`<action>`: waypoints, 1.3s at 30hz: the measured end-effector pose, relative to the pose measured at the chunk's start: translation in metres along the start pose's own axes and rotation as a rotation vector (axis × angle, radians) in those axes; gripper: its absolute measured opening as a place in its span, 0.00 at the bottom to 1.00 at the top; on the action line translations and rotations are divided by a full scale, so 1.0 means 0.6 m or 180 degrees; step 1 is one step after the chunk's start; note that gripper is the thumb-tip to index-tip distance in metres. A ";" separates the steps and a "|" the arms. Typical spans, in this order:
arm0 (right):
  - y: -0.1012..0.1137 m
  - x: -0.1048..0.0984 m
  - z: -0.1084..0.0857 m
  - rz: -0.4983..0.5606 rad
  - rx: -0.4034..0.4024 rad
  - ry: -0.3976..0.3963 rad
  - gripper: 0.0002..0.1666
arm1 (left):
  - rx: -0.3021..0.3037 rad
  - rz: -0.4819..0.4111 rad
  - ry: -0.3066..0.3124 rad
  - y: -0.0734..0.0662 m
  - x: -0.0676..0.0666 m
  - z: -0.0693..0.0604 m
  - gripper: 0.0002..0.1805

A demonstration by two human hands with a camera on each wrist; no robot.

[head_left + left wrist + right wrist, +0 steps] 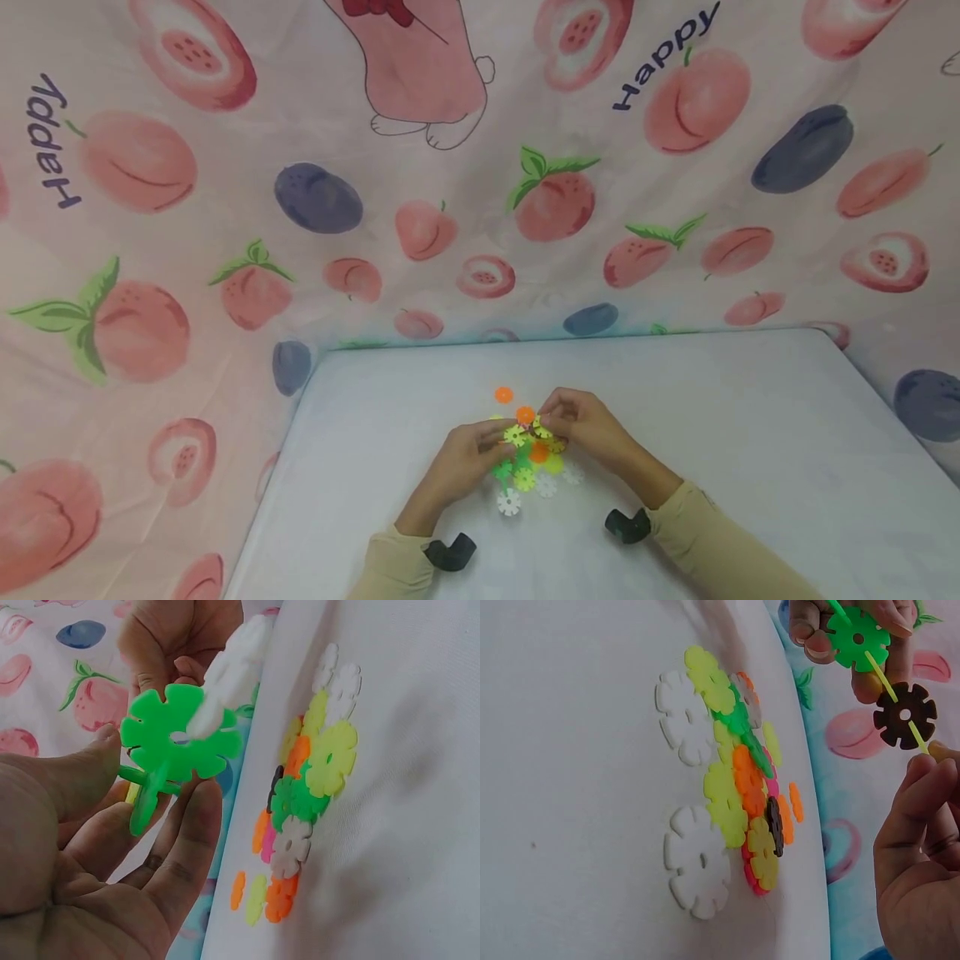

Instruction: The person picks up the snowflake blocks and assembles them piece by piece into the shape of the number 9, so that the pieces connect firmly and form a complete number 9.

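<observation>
Several notched, flower-shaped plastic discs are slotted together in an assembly held above the table. My left hand (463,463) pinches it by its green discs (166,735); a white disc (238,664) also sticks out there. In the right wrist view, a brown disc (905,715) stands beyond the green ones, joined through a yellow disc seen edge-on. My right hand (592,429) pinches another edge-on yellow disc (918,736) at the brown disc's slot, between thumb and fingers. Parts of the assembly are hidden behind the left fingers.
Below the hands, loose discs lie in an overlapping cluster on the white table (360,467): white ones (697,861), yellow ones (331,759), an orange one (504,395), green, pink and brown ones. A fruit-patterned cloth (450,183) hangs behind the table. Each wrist bears a black mount (451,552).
</observation>
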State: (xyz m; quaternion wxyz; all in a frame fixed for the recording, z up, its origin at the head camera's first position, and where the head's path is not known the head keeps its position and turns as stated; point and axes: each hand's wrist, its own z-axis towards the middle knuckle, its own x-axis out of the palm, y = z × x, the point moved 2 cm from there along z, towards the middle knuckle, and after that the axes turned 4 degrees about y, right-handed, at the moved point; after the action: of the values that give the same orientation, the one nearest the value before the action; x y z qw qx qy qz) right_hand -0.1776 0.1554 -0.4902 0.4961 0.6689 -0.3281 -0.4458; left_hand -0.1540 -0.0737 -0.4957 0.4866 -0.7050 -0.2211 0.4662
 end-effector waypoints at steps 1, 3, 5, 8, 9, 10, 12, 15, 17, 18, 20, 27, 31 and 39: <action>0.001 0.000 0.000 -0.0007 -0.0001 0.0000 0.05 | -0.0002 -0.0005 -0.0005 0.000 0.000 0.000 0.24; 0.002 -0.001 0.000 -0.0022 -0.0002 0.0017 0.05 | -0.0018 -0.0003 -0.0009 0.001 0.001 0.001 0.24; 0.002 -0.001 -0.002 -0.0018 -0.0009 0.0044 0.06 | -0.0070 -0.0023 0.0000 0.002 0.003 0.001 0.24; 0.002 -0.002 -0.003 -0.0013 0.0016 0.0090 0.08 | -0.0162 -0.0106 0.0045 0.001 0.005 0.002 0.23; 0.002 -0.003 -0.004 -0.0014 0.0029 0.0093 0.09 | -0.0190 -0.0140 0.0076 0.000 0.005 0.002 0.22; 0.001 -0.003 -0.003 -0.0021 0.0041 0.0085 0.10 | -0.0202 -0.0187 0.0118 -0.001 0.006 0.002 0.22; -0.002 -0.005 -0.003 -0.0037 0.0057 0.0049 0.12 | -0.0201 -0.0291 0.0209 -0.003 0.006 0.002 0.23; -0.004 -0.006 -0.002 -0.0022 0.0078 -0.0033 0.15 | -0.0174 -0.0434 0.0323 -0.005 0.007 0.002 0.29; -0.005 -0.006 -0.001 0.0016 0.0080 -0.0063 0.15 | -0.0147 -0.0476 0.0384 -0.006 0.008 0.001 0.33; -0.005 -0.005 -0.001 0.0045 0.0086 -0.0065 0.15 | -0.0124 -0.0477 0.0412 -0.006 0.009 0.001 0.34; -0.005 -0.004 -0.001 0.0095 0.0095 -0.0063 0.15 | -0.0053 -0.0454 0.0481 -0.006 0.010 0.002 0.36; -0.005 -0.001 -0.001 0.0192 0.0115 -0.0050 0.16 | 0.0026 -0.0372 0.0592 -0.003 0.016 0.002 0.37; -0.008 -0.005 -0.002 0.0128 0.0093 0.0010 0.16 | 0.0031 -0.0387 0.0594 -0.005 0.017 0.001 0.39; -0.006 -0.013 -0.006 -0.0226 0.0091 0.0235 0.18 | 0.0129 -0.0343 0.0670 -0.009 0.015 0.000 0.43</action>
State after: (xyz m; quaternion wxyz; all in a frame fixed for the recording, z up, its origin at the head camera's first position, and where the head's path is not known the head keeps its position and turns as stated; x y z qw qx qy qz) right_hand -0.1773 0.1646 -0.4911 0.4821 0.7032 -0.2920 -0.4334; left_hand -0.1488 -0.0644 -0.4950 0.5457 -0.7271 -0.1969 0.3671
